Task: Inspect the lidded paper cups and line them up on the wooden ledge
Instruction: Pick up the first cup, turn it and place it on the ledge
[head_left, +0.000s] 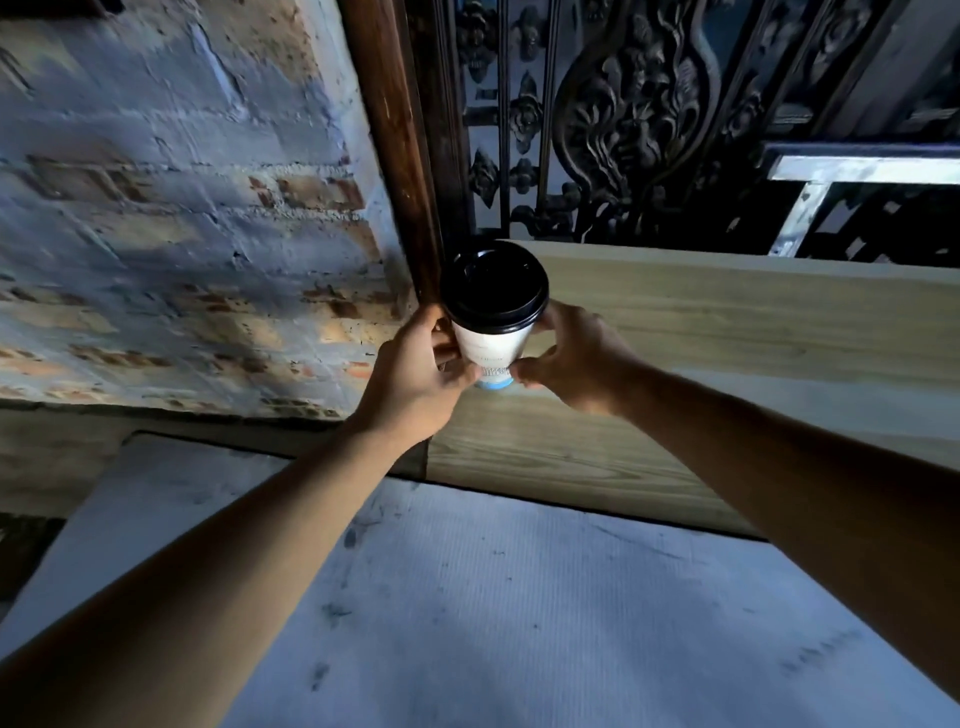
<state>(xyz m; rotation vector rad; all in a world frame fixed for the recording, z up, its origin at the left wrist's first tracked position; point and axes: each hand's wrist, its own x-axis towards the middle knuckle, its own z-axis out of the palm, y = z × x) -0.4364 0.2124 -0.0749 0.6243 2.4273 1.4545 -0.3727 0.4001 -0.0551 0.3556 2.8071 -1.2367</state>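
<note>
Gripping the white paper cup (491, 351) from both sides, the left hand (415, 374) at nine o'clock and the right hand (576, 358) at three curl their fingers round its lower wall. It sits upright at the wooden ledge's (753, 312) left end, beside the dark post (400, 156) at twelve; whether its base touches down I cannot tell. I'd set it flat, check the black lid (493, 286) is seated, then release both hands evenly.

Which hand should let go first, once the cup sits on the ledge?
Probably right: only its fingertips pinch the cup near the base, while the left hand wraps its side.
</note>
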